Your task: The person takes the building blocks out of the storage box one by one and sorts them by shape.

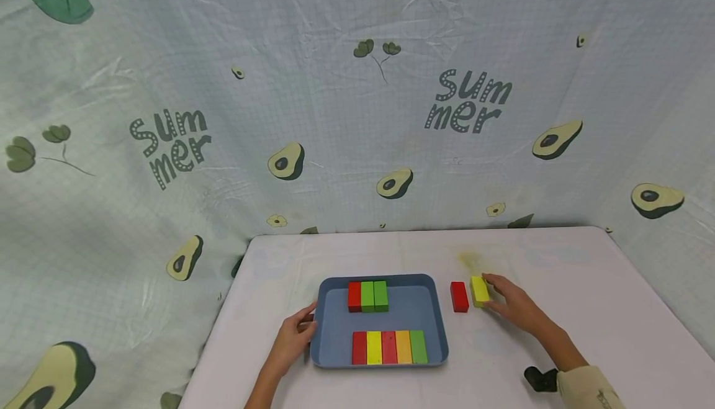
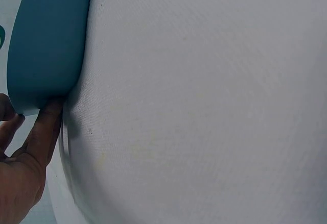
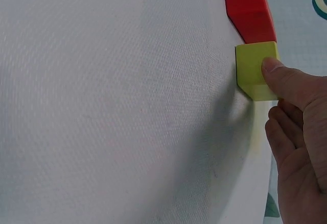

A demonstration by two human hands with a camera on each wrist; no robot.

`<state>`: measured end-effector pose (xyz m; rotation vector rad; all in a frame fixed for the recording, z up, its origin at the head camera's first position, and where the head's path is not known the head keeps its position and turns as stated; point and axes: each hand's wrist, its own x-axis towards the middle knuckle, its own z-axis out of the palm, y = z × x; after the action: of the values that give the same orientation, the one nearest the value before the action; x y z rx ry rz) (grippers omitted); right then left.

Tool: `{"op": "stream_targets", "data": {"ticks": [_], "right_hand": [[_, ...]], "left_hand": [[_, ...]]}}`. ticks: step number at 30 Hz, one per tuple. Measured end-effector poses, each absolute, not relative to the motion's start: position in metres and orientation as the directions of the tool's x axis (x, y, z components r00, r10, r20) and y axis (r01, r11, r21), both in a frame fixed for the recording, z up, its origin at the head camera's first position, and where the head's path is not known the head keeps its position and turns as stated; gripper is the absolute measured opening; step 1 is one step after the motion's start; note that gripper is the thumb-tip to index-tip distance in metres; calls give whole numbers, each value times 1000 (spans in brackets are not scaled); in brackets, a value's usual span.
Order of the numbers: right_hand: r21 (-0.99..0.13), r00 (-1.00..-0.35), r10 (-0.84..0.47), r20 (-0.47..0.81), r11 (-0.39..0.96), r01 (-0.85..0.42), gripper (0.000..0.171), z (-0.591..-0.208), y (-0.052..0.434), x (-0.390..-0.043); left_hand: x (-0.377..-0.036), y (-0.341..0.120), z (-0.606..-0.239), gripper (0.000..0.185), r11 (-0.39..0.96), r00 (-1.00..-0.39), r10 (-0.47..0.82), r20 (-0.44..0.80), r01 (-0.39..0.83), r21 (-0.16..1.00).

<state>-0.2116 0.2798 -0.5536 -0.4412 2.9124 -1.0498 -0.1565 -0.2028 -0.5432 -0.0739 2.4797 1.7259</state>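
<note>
A blue-grey tray (image 1: 332, 328) lies on the table, and my left hand (image 1: 292, 342) holds its left side by the fingers. In the left wrist view, fingertips (image 2: 51, 106) meet the end wall of the tray (image 2: 48, 40). To the right of the tray, my right hand (image 1: 516, 306) pinches a yellow block (image 1: 479, 291) between thumb and fingers. The right wrist view shows the thumb (image 3: 286, 78) across the yellow block (image 3: 250, 66); the fingertips behind it are partly hidden. Just left of that block lies a red block (image 1: 459, 297).
Inside the tray, a red block (image 1: 354, 297) and two green blocks form the back row. A front row has red, yellow, red, orange and green blocks (image 1: 418, 347). A black object (image 1: 540, 379) is beside the right sleeve. Patterned cloth (image 1: 335, 117) hangs behind the table (image 1: 558, 272).
</note>
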Motion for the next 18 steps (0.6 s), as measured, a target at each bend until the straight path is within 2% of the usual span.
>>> {"op": "stream_targets", "data": {"ticks": [9, 18], "right_hand": [[-626, -968, -250, 19, 752, -206, 75, -549, 281, -211], [-597, -967, -238, 94, 764, -246, 81, -544, 282, -213]], "left_hand": [[-156, -202, -542, 47, 331, -991, 28, -128, -112, 937], [-153, -196, -528, 46, 315, -991, 47, -127, -106, 943]]}}
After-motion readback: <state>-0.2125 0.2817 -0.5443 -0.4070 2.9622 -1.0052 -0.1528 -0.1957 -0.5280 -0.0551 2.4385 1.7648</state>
